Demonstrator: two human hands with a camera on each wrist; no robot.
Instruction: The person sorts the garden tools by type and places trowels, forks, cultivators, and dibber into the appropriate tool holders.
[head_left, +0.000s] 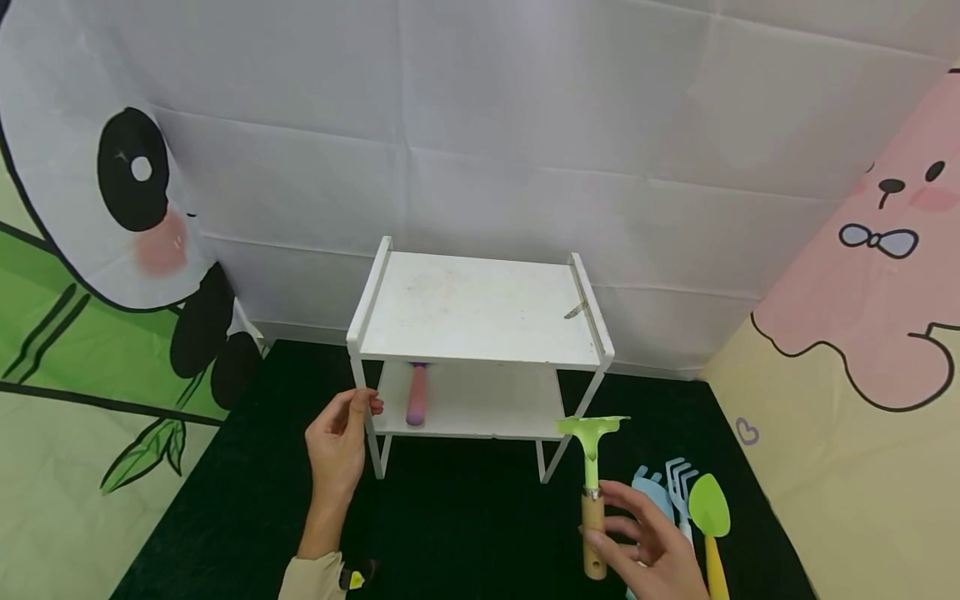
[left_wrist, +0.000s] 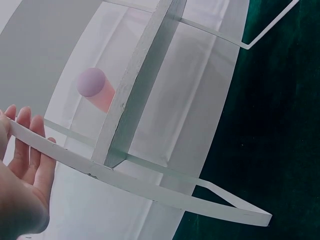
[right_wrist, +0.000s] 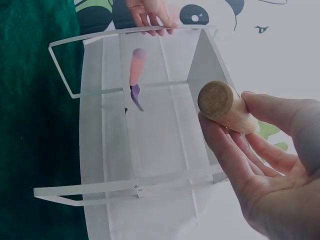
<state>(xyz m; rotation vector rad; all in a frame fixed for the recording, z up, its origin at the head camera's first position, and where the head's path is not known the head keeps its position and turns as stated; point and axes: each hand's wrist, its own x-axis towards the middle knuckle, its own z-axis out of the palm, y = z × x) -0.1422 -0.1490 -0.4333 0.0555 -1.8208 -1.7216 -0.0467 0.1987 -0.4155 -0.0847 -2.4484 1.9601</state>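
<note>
My right hand [head_left: 645, 542] holds a garden hand tool [head_left: 592, 508] by its wooden handle, with the wide, T-shaped light green head pointing up. In the right wrist view, thumb and fingers pinch the handle near its round butt end [right_wrist: 216, 99]. My left hand [head_left: 337, 442] grips the front left leg of a white two-tier shelf [head_left: 480, 308]; the left wrist view shows its fingers behind the white leg [left_wrist: 60, 150]. On the lower tier lies a tool with a pink handle [head_left: 417, 396] and a purple end [right_wrist: 136, 96], partly hidden by the top board in the head view.
Right of the shelf, on the dark green cloth [head_left: 465, 525], lie a green trowel with a yellow handle [head_left: 709, 508], a light blue hand fork [head_left: 681, 487] and another blue tool [head_left: 652, 490], partly behind my right hand. A white sheet [head_left: 480, 150] hangs behind.
</note>
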